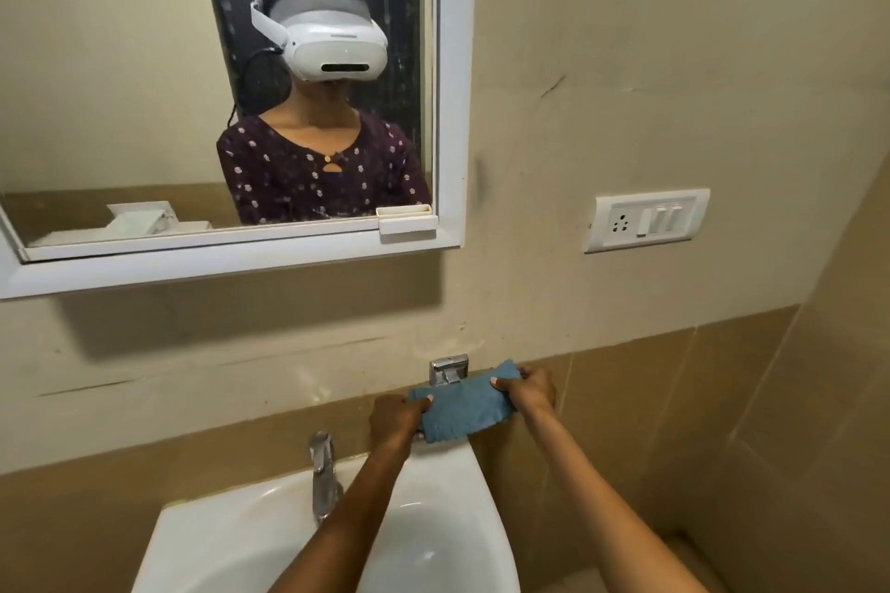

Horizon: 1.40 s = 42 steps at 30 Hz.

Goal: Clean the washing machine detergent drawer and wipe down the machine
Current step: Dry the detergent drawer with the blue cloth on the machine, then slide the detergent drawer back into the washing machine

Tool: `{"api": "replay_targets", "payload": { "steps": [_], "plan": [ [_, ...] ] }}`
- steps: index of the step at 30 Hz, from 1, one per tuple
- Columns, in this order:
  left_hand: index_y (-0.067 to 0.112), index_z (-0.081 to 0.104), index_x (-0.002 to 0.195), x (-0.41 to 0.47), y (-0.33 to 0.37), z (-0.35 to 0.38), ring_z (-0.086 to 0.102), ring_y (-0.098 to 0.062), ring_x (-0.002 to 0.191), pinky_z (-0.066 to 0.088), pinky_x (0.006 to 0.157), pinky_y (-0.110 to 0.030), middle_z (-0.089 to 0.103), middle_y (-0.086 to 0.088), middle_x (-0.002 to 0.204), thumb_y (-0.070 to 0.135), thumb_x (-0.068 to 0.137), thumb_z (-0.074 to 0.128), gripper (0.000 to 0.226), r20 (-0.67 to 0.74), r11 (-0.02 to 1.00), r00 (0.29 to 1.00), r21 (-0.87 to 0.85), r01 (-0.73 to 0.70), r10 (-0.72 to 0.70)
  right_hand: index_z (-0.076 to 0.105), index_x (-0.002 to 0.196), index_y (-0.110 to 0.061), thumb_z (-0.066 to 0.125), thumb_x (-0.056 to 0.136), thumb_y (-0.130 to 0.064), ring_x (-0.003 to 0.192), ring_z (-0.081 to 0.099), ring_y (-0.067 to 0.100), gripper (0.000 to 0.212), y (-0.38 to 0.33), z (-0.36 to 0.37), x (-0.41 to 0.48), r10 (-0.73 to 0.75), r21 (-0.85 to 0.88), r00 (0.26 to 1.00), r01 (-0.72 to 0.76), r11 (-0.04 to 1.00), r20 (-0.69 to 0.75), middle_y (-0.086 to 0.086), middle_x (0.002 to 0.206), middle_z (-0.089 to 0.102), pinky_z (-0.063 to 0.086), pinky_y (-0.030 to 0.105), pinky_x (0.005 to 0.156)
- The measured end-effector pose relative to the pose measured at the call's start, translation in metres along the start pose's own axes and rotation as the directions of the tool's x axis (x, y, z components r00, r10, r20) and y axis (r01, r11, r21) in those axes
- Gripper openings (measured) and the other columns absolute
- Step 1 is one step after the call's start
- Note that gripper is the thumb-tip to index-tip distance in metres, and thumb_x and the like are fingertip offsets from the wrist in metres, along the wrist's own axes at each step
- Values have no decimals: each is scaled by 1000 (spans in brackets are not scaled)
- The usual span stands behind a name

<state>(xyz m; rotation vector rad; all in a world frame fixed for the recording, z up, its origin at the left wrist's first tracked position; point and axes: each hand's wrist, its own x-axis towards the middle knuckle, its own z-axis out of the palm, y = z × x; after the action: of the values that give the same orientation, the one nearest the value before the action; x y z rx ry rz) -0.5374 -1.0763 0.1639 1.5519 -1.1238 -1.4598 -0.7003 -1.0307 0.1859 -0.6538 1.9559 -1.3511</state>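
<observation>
Over the white ceramic basin [448,472] my left hand [396,419] and right hand [530,392] each pinch closed one end of the folded blue cloth [462,407]; I should twist firmly, keeping drips inside.

A white-framed mirror [452,111] hangs above a white sink [448,486] with 1 chrome tap [321,472]. A switch plate [647,219] sits on the beige wall [674,39].
</observation>
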Motion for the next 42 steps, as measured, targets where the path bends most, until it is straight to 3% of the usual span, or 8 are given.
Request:
{"api": "replay_targets", "payload": {
  "steps": [3,8,12,20,25,31,37,42],
  "plan": [
    [-7,61,112,11,-1,3,64,-32,100,53,67,-31,65,-18,113,15,81,70,39,-33,989,998,135,-56,61,58,119,1,72,79,-8,105,61,28,44,4,10,14,-41,-66,999,40,997,-14,14,120,63,48,23,74],
    [-4,68,92,27,-2,7,67,-29,85,52,69,-33,70,-19,98,22,78,73,30,-58,957,989,267,-116,136,57,123,-2,74,78,-10,109,59,27,49,11,20,28,-85,-195,995,75,978,-44,13,123,61,49,31,90],
    [-3,65,104,38,-11,8,68,-29,89,57,77,-35,69,-17,103,29,76,74,43,-33,925,992,366,-103,123,54,124,0,72,79,-9,112,57,28,49,17,22,31,-98,-286,994,80,955,-48,14,124,58,48,29,89],
    [3,57,108,27,1,-12,58,-27,106,40,79,-26,63,-11,113,33,87,60,36,-74,877,980,463,-130,184,52,127,-21,57,89,-14,122,40,25,38,1,38,10,-399,-629,916,285,723,-44,9,128,47,30,31,105],
    [11,64,95,-1,13,-50,62,-24,99,37,74,-21,69,-8,102,25,87,61,17,-124,865,935,436,-249,332,58,121,-22,52,90,-13,120,42,24,33,-16,62,-29,-459,-571,884,425,702,94,9,125,49,30,31,103],
    [9,66,98,-77,14,-136,65,-25,89,39,66,-25,71,-10,92,21,92,54,18,-248,751,780,539,-381,574,54,125,-19,51,92,-15,122,44,25,34,-30,98,-120,-600,-438,743,663,606,295,9,129,50,30,33,102],
    [-2,65,95,-186,-27,-260,63,-37,94,44,76,-39,68,-24,97,19,95,50,26,-503,775,645,586,-236,576,55,124,-16,53,89,-15,118,49,25,35,-27,142,-253,-700,-213,554,828,518,451,7,124,54,34,33,100],
    [3,64,107,-299,-75,-360,63,-33,98,45,81,-36,69,-17,101,19,96,46,26,-708,823,493,567,-31,506,58,120,-17,54,90,-17,116,50,26,30,-10,190,-384,-716,18,373,881,473,590,8,118,56,33,34,102]
  ]
}}
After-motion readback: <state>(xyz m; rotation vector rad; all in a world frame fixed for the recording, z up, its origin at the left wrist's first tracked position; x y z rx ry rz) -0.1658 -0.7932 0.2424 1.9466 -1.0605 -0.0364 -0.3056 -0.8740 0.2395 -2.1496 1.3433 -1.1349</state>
